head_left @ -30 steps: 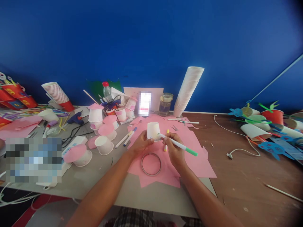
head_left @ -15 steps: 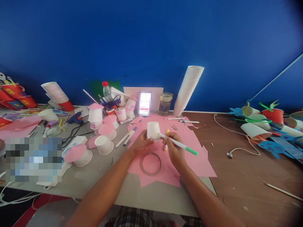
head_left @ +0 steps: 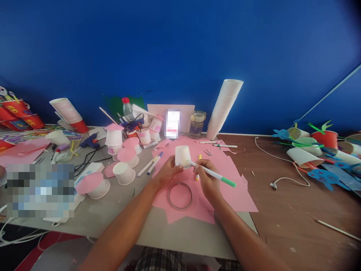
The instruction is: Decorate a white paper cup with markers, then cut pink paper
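My left hand (head_left: 167, 172) grips a small white paper cup (head_left: 182, 154), held upside down above the pink paper sheets (head_left: 231, 188). My right hand (head_left: 207, 178) pinches a white marker with a green end (head_left: 217, 175). Its tip touches the cup's lower rim, where small marks show. A metal ring (head_left: 180, 195) lies on the pink paper just below both hands. A yellow marker (head_left: 198, 165) lies behind my right hand.
A tall stack of white cups (head_left: 223, 108) leans at the back. A glass jar (head_left: 196, 124), a bottle (head_left: 127, 108), pink-topped cups (head_left: 114, 137), a glue gun (head_left: 89, 141) and pens (head_left: 153, 163) crowd the left. Finished cup crafts (head_left: 304, 150) and a white cable (head_left: 278, 165) lie right.
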Demonstrator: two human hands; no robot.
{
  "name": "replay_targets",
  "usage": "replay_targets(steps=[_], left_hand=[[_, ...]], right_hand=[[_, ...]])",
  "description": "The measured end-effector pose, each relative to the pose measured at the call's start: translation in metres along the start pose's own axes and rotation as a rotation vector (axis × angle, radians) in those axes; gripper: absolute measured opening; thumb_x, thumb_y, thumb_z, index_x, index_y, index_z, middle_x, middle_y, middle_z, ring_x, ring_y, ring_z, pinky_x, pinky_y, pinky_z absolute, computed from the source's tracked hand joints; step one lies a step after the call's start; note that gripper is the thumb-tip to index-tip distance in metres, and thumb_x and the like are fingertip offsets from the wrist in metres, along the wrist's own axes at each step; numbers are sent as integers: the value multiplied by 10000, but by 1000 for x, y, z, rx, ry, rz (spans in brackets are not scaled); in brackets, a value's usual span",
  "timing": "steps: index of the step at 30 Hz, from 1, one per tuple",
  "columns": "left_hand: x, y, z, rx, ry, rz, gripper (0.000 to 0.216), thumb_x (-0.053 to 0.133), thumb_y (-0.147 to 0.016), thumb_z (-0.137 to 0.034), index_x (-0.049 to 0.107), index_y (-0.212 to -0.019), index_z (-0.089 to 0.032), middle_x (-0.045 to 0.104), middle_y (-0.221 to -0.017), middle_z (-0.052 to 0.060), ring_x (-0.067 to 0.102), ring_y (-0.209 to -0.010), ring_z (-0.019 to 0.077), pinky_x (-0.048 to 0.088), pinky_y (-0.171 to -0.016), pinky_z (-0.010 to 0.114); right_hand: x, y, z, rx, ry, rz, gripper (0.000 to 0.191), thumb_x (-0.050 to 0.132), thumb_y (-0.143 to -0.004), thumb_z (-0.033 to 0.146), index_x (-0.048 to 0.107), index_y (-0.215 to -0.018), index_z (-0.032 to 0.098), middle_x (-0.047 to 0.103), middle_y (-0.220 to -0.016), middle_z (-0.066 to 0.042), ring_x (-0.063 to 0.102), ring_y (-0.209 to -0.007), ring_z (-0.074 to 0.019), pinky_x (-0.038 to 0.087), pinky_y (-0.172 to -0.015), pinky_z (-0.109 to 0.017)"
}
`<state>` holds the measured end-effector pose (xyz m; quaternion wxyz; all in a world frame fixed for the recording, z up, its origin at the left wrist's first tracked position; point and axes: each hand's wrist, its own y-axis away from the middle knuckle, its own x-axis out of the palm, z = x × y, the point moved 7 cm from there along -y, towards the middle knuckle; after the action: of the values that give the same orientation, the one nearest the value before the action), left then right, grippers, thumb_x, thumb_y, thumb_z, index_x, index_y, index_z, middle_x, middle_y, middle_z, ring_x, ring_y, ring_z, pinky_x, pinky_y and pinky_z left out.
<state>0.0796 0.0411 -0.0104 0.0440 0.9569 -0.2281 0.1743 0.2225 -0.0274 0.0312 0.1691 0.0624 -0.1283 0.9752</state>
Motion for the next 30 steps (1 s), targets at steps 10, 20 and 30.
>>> replay_targets(steps=[10,20,30], left_hand=[[1,1,-1,-12,13,-1,553,816,-665,-342,569,-1129,-171,601,-1185,112,566,-1092,241,435,-923,375],[3,1,-2,7,5,18,552,813,-671,-345,567,-1130,-162,607,-1151,109,571,-1066,236,447,-903,354],[2,1,-2,4,13,12,577,819,-659,-351,570,-1147,-168,620,-1132,108,582,-1053,244,449,-893,354]], right_hand=[[-1,0,2,-8,42,-11,156,612,-819,349,586,-855,200,564,-668,14,525,-590,-139,437,-499,-265],[-1,0,3,-22,65,-13,185,619,-817,380,582,-846,201,550,-615,29,505,-528,-131,424,-469,-259],[2,1,0,-22,47,15,145,608,-815,338,586,-846,199,558,-631,21,498,-543,-130,422,-487,-265]])
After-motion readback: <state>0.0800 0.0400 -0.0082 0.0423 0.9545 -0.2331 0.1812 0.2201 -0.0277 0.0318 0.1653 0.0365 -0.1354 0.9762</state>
